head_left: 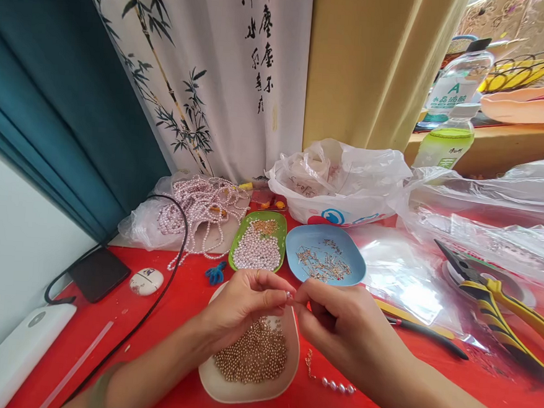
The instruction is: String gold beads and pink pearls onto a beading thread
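My left hand (241, 304) and my right hand (338, 323) meet fingertip to fingertip above a cream dish (287, 379) of small gold beads (254, 355). Both hands pinch one tiny piece (288, 296) between them; it looks like a bead on a thin pin. A short beaded chain with pearls (331, 382) lies on the red tabletop (161, 320) just under my right wrist. Behind the hands stand a green dish of pale pearls (258, 243) and a blue dish of metal pins (325, 257).
Yellow-handled pliers (498, 300) and a black tool (426, 331) lie at the right on clear plastic. Pearl strands in a bag (197, 208), a white plastic bag (338, 184), a phone (98, 272), a cable (174, 265) and a white power bank (15, 347) surround the work spot.
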A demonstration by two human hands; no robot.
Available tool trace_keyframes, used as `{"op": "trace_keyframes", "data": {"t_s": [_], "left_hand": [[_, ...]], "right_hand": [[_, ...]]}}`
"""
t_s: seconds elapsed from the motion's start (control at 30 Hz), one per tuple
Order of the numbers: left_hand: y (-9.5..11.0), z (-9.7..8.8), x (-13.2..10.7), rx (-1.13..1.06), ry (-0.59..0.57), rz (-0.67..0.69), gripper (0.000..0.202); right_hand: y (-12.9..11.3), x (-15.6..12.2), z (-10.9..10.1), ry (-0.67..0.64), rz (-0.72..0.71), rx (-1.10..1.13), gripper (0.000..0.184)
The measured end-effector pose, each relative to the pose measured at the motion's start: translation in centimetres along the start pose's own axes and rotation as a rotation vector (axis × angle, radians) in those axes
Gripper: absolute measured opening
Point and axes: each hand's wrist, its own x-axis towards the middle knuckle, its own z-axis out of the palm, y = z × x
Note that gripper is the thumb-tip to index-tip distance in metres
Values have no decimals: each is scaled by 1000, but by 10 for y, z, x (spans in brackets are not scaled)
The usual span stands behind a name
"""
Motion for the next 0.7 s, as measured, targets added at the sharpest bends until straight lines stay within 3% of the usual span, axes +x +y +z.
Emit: {"op": "trace_keyframes", "data": {"t_s": [0.17, 0.43, 0.57, 0.7], "left_hand": [[0, -1, 0, 28, 8, 23, 16], [3, 0, -2, 283, 19, 215, 11], [8, 2, -6, 354, 43, 281, 9], [15, 5, -10, 407, 95, 320, 8]], "right_hand": [[1, 1, -1, -7, 9, -9, 15], [2, 3, -3, -66, 76, 57, 18], [3, 6, -7, -154, 129, 254, 19], [9, 9, -7, -271, 212, 606, 20]]}}
